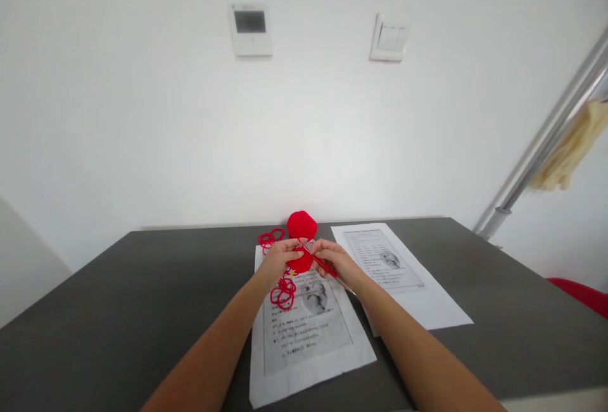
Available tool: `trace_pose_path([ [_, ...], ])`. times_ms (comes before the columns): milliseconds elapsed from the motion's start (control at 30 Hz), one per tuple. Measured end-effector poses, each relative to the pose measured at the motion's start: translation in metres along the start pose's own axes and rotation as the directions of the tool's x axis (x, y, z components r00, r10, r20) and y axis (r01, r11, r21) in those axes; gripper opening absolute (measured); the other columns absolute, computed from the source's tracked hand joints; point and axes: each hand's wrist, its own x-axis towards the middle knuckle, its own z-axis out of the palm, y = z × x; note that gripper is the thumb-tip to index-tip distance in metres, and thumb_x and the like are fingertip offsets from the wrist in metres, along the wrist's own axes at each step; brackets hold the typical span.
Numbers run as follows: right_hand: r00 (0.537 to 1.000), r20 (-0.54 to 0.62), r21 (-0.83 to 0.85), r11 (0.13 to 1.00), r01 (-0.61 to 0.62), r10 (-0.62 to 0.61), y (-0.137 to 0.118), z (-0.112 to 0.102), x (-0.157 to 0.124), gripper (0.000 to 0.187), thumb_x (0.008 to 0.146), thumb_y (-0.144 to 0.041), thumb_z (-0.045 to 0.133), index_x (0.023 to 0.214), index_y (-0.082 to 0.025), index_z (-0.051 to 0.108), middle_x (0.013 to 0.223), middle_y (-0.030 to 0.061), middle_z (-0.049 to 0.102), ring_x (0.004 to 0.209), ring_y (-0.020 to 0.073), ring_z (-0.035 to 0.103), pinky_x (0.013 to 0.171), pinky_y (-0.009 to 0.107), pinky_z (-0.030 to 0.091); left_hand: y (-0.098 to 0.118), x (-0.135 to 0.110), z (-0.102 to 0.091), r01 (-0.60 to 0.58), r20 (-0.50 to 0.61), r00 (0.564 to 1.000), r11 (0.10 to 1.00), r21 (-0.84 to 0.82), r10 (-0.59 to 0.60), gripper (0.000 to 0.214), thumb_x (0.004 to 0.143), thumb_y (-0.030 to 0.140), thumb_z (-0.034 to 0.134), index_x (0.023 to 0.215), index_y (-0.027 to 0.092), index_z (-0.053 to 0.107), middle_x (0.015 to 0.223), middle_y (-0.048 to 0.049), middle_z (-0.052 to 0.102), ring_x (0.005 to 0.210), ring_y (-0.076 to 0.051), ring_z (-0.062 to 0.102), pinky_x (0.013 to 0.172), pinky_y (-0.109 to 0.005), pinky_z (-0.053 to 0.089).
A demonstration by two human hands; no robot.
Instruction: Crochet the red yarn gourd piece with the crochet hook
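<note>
My left hand (pixel 280 256) is closed on a small red crocheted piece (pixel 301 262), pinching it above a printed sheet (pixel 306 336). My right hand (pixel 338 260) is closed around a red crochet hook (pixel 325 266) whose tip points into the piece. Red yarn hangs in loose loops (pixel 284 293) below my left hand. More yarn loops (pixel 270 237) lie to the left of a red yarn ball (pixel 302 224) that sits just behind both hands.
A dark grey table (pixel 118 298) stands against a white wall. A second printed sheet (pixel 403 279) lies to the right. A wall panel (pixel 251 28) and a light switch (pixel 389 37) hang above. A metal pole (pixel 546 139) leans at right, and a red edge (pixel 582 295) shows beside the table.
</note>
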Motion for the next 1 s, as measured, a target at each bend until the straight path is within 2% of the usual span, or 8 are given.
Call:
trace_pose_path([
  [100,1.0,-0.002,0.119,0.993,0.0,0.0,-0.005,0.0,-0.002,0.015,0.063,-0.02,0.057,0.076,-0.016,0.063,0.054,-0.0009,0.062,0.043,0.0091,0.052,0.043,0.02,0.037,0.003,-0.002,0.002,-0.024,0.023,0.999,0.999,-0.025,0.024,0.047,0.054,0.016,0.076,0.1,0.012,0.069,0.086,-0.0091,0.074,0.077,-0.02,0.068,0.08,-0.033,0.047],
  [233,0.992,-0.041,0.152,0.98,0.126,-0.121,-0.009,0.002,-0.004,0.024,0.06,-0.018,0.067,0.083,-0.017,0.066,0.069,0.001,0.065,0.059,0.0112,0.056,0.055,0.023,0.043,0.003,-0.003,0.004,-0.027,0.062,0.998,1.0,-0.006,0.027,0.048,0.054,0.018,0.078,0.1,0.011,0.069,0.087,-0.0102,0.073,0.078,-0.021,0.068,0.08,-0.034,0.047],
  [400,0.964,-0.152,-0.03,0.975,0.218,-0.22,-0.004,0.005,-0.002,0.022,0.069,-0.037,0.071,0.073,-0.019,0.059,0.06,-0.0025,0.055,0.053,0.0102,0.047,0.051,0.023,0.038,-0.003,0.001,0.002,-0.053,0.032,0.998,0.993,0.109,0.05,0.049,0.054,0.02,0.078,0.101,0.012,0.068,0.085,-0.0086,0.074,0.076,-0.02,0.067,0.079,-0.033,0.047],
  [567,0.939,-0.139,-0.283,0.921,0.267,-0.314,0.0,0.004,-0.003,0.018,0.077,-0.038,0.065,0.077,-0.02,0.063,0.067,-0.0011,0.058,0.06,0.0125,0.051,0.057,0.026,0.042,0.001,0.001,0.003,-0.129,-0.003,0.991,0.973,0.194,0.132,0.046,0.056,0.02,0.076,0.101,0.013,0.068,0.091,-0.008,0.074,0.085,-0.021,0.067,0.086,-0.036,0.046],
  [733,0.823,-0.023,-0.561,0.688,0.459,-0.568,-0.008,0.004,-0.008,0.009,0.078,-0.03,0.066,0.082,-0.023,0.068,0.089,0.0047,0.066,0.087,0.0194,0.06,0.079,0.033,0.048,0.006,-0.002,0.006,-0.165,-0.028,0.985,0.971,0.174,0.172,0.045,0.057,0.022,0.077,0.101,0.013,0.069,0.095,-0.0101,0.073,0.095,-0.024,0.065,0.092,-0.039,0.045],
  [800,0.795,0.034,-0.61,0.617,0.496,-0.606,-0.01,0.005,-0.01,0.01,0.082,-0.029,0.063,0.087,-0.024,0.07,0.095,0.0063,0.068,0.094,0.0212,0.062,0.087,0.037,0.047,0.006,-0.002,0.007,-0.172,-0.022,0.984,0.972,0.162,0.178,0.044,0.056,0.022,0.078,0.098,0.013,0.069,0.094,-0.0103,0.073,0.096,-0.025,0.065,0.092,-0.04,0.045],
  [867,0.799,0.037,-0.622,0.612,0.488,-0.6,-0.011,0.006,-0.012,0.013,0.084,-0.029,0.061,0.092,-0.025,0.07,0.098,0.0066,0.07,0.096,0.0216,0.063,0.091,0.039,0.047,0.006,-0.002,0.007,-0.178,-0.022,0.983,0.972,0.155,0.184,0.044,0.055,0.022,0.078,0.097,0.013,0.07,0.094,-0.0101,0.074,0.095,-0.025,0.065,0.092,-0.04,0.045],
  [1000,0.834,-0.061,-0.585,0.696,0.416,-0.549,-0.01,0.008,-0.012,0.016,0.083,-0.032,0.061,0.093,-0.025,0.071,0.098,0.0059,0.071,0.095,0.0217,0.064,0.09,0.039,0.048,0.007,-0.002,0.009,-0.2,-0.052,0.976,0.965,0.167,0.211,0.042,0.056,0.022,0.078,0.096,0.014,0.07,0.093,-0.0092,0.073,0.094,-0.024,0.065,0.091,-0.038,0.045],
])
